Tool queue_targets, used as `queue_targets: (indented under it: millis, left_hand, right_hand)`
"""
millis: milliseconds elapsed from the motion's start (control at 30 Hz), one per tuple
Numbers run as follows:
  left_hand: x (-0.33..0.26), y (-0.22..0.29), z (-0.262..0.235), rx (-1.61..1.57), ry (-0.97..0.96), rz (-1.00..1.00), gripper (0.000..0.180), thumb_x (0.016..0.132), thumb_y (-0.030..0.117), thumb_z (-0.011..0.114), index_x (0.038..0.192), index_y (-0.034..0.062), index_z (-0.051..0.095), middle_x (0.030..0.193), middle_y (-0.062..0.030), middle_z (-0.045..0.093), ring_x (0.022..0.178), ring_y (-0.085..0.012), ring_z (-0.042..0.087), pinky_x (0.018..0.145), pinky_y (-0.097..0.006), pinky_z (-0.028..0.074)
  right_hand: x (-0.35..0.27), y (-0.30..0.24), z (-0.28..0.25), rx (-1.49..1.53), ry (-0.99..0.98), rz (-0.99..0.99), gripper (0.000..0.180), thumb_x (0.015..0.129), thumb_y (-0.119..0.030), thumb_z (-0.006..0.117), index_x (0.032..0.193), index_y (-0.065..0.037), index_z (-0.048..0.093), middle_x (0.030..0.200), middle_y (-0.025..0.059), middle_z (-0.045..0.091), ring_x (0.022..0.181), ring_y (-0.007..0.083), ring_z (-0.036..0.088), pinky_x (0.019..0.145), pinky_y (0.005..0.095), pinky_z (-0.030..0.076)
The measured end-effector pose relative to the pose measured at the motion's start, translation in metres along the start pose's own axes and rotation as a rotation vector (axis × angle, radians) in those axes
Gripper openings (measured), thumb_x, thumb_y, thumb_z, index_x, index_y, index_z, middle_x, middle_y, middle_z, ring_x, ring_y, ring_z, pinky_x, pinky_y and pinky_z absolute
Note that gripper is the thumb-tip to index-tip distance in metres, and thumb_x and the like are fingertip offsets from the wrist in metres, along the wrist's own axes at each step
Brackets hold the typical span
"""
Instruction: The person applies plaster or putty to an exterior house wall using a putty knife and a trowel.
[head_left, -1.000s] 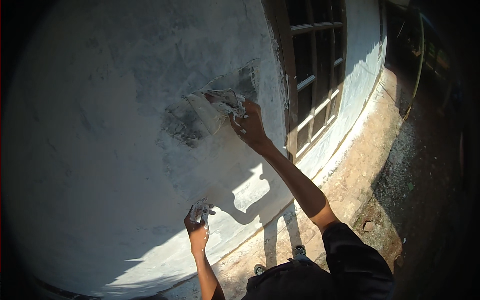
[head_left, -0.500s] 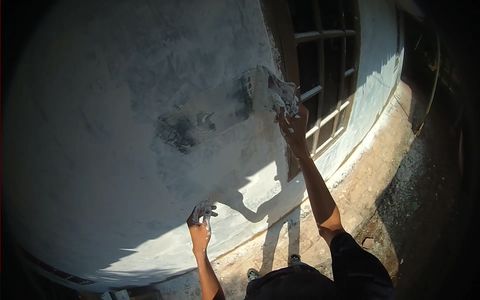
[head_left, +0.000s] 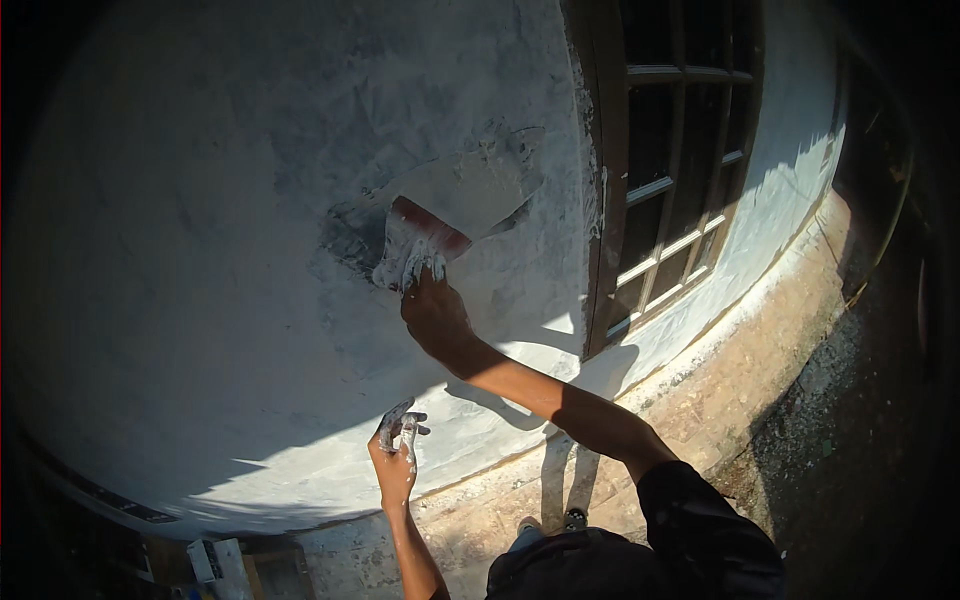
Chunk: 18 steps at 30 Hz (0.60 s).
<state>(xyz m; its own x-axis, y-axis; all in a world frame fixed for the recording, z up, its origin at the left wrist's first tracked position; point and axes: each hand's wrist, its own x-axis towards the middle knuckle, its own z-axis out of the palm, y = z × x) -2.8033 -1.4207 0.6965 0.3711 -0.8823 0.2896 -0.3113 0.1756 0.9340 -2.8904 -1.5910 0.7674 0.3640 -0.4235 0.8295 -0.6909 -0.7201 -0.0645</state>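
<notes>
My right hand (head_left: 436, 312) is raised against the wall, its fingers wrapped round a wide putty scraper (head_left: 425, 232). The scraper's reddish-brown plate is smeared with white putty and lies against a grey patch (head_left: 465, 190) of wall filler. Putty also coats the fingers of this hand. Lower down, to its left, my left hand (head_left: 395, 440) hangs close in front of the wall (head_left: 300, 400). Its putty-covered fingers are bent and apart, and I see no tool in them.
A brown-framed window (head_left: 690, 170) with white-edged bars is at the right. A bare ledge of ground (head_left: 690, 400) runs along the wall's foot, where my feet stand. Boxes or boards (head_left: 232, 570) lie at the lower left. Sunlight and shadow cross the lower wall.
My right hand has swept the scraper left and down across the patch, away from the window. The filler there looks smoother and wider. My left hand has hardly moved.
</notes>
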Motion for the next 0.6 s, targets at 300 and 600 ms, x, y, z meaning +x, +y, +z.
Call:
queue_targets:
  millis: [300, 600]
  left_hand:
    - [0.001, -0.004, -0.013, -0.01, -0.006, 0.058, 0.03, 0.086, 0.013, 0.051, 0.108, -0.006, 0.053, 0.081, -0.0131, 0.062, 0.068, -0.0171, 0.057, 0.066, -0.029, 0.045]
    - [0.007, 0.003, -0.016, -0.058, -0.057, 0.085, 0.028, 0.081, 0.003, 0.045, 0.107, -0.0064, 0.054, 0.085, -0.0137, 0.062, 0.071, -0.0178, 0.058, 0.071, -0.028, 0.045]
  right_hand:
    - [-0.021, 0.062, -0.072, 0.212, 0.449, 0.274, 0.023, 0.064, 0.006, 0.055, 0.085, 0.009, 0.049, 0.094, 0.0242, 0.045, 0.08, 0.0394, 0.049, 0.069, 0.0407, 0.042]
    - [0.037, 0.023, -0.046, 0.161, 0.255, 0.347, 0.019, 0.071, 0.002, 0.054, 0.087, 0.011, 0.051, 0.09, 0.0244, 0.045, 0.084, 0.0396, 0.05, 0.065, 0.0409, 0.046]
